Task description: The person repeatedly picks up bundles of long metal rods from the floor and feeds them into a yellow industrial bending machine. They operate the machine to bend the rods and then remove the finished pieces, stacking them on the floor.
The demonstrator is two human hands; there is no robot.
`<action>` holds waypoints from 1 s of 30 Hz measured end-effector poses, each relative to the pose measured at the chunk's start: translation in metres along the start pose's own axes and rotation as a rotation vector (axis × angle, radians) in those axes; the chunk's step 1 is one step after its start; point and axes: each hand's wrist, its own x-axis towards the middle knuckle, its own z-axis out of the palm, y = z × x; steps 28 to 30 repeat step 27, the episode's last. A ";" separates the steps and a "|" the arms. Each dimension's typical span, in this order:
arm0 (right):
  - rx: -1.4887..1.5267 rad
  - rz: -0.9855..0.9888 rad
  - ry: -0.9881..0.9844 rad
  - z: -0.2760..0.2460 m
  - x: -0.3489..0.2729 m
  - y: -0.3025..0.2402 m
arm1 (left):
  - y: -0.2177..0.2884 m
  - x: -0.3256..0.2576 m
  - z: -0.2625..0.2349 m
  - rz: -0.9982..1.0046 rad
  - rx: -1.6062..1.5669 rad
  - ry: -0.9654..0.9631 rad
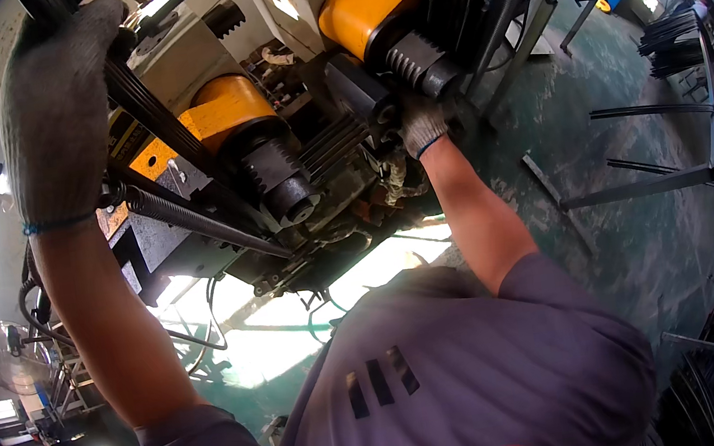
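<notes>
My left hand (58,110), in a grey knitted glove, is raised at the upper left and closed around a bundle of long dark metal strips (150,101). The strips slant down past a yellow-collared machine part (227,109). My right hand (421,123), gloved likewise, reaches in beside a black block (354,91) and below a ridged dark cylinder (421,63). Its fingers are hidden behind the block and in shadow, so what they touch does not show. Several dark bars (333,150) run between the two ridged cylinders, left of that hand.
A second yellow housing (365,16) stands at the top. A coil spring (183,215) slants along the machine's left side. Metal racks (644,185) holding dark strips stand on the green floor at the right. Cables (208,335) hang below the machine.
</notes>
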 end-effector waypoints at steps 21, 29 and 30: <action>-0.385 -0.318 -0.117 -0.004 -0.009 0.000 | 0.002 0.000 0.000 -0.317 -0.626 -0.020; -0.600 -0.317 -0.189 -0.034 0.033 0.028 | 0.080 0.004 -0.011 -0.585 -0.573 0.179; -0.600 -0.317 -0.189 -0.034 0.033 0.028 | 0.080 0.004 -0.011 -0.585 -0.573 0.179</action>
